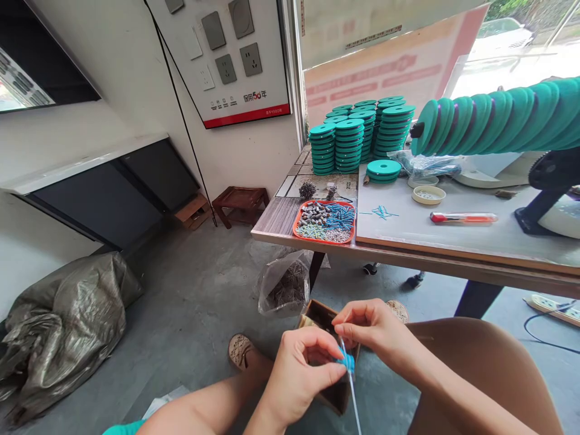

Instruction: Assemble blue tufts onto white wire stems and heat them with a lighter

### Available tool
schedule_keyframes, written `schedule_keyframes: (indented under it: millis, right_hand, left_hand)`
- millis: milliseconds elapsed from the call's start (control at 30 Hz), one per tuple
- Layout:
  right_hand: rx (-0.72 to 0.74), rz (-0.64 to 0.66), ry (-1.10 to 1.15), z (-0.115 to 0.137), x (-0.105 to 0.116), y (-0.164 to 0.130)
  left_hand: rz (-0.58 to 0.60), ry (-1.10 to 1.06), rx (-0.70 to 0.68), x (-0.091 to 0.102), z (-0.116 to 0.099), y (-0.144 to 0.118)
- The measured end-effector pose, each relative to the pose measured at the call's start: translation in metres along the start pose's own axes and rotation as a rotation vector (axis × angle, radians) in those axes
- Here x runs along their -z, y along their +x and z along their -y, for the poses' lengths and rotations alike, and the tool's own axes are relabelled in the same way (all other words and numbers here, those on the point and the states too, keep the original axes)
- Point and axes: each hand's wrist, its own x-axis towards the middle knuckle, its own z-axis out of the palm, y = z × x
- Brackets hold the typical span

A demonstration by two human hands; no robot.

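Both hands work close together low in the near middle of the scene, over the person's lap. Left hand point(296, 371) is curled nearly shut, its thumb and forefinger pinching a small blue piece point(348, 361); right hand point(374, 329) is likewise closed to a fingertip pinch on a thin pale strand point(352, 393) that runs down from the blue piece and hangs loose below the hands. The blue piece looks tiny and light, probably stiff plastic, easy to drop, so a pinch across its sides suits it. The strand seems limp and slippery; it would best be held just beside the piece, where it cannot whip about. Beneath the hands sits an open brown box point(322, 317). Farther off, on the table point(281, 220), a red tray point(324, 223) holds similar small parts, with stacks of teal discs point(348, 142) beyond it.
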Motion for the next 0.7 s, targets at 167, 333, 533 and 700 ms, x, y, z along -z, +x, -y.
schedule_keyframes:
  millis: [167,333,533,700]
  right_hand:
    - [0.023,-0.030,-0.022,0.007,0.000,-0.003]
    - [0.238,-0.107,-0.275,0.014,-0.004,-0.016]
    - [0.048,-0.040,-0.011,0.021,0.000,-0.015]
    - [-0.028,0.047,0.119,0.012,0.000,-0.001]
  left_hand:
    - [0.003,0.162,-0.071,0.001,-0.003,-0.002]
    - [-0.071,0.282,-0.093,-0.001,-0.005,-0.003]
    - [0.085,0.372,-0.341,-0.005,-0.025,-0.012]
    - [-0.026,0.125,-0.352,-0.006,-0.008,-0.012]
